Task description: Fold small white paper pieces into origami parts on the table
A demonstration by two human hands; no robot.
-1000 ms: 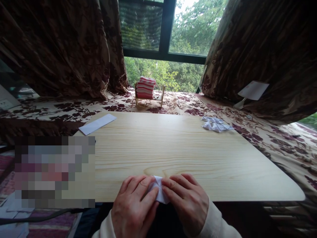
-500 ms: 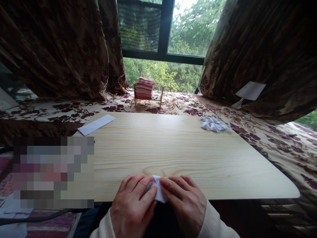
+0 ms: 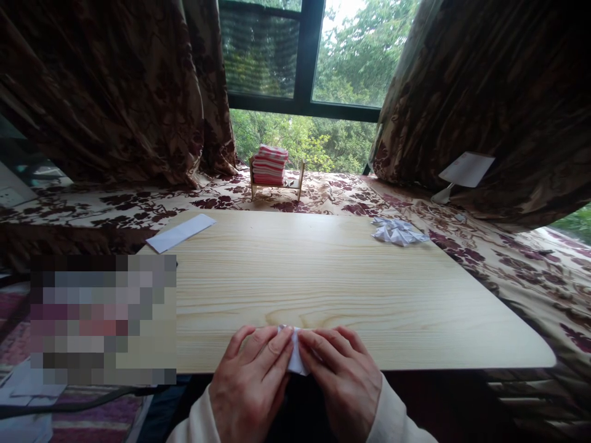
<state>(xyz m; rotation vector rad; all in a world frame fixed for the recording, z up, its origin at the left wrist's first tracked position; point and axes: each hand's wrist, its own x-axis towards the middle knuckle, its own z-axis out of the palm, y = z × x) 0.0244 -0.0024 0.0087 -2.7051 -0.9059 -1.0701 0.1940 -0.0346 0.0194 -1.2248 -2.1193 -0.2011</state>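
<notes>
A small folded white paper [image 3: 297, 360] lies at the near edge of the wooden table [image 3: 295, 271], mostly covered by my fingers. My left hand [image 3: 256, 375] is closed on its left side, fingertips pressing down on it. From the right, my right hand [image 3: 339, 375] grips the other side, with its fingers bent over the paper. Only a narrow strip of the paper shows between the two hands. My thumbs are largely hidden.
Folded white paper pieces [image 3: 399, 232] are heaped at the table's far right corner. A stack of white paper strips [image 3: 181, 233] lies far left. Beyond the table, a small wooden rack [image 3: 277, 184] holds folded striped cloths [image 3: 270, 165]. A white lamp [image 3: 467, 170] stands right.
The fingers of my left hand have shifted up and inward over the paper, covering more of its left part. My right hand stays nearly in place.
</notes>
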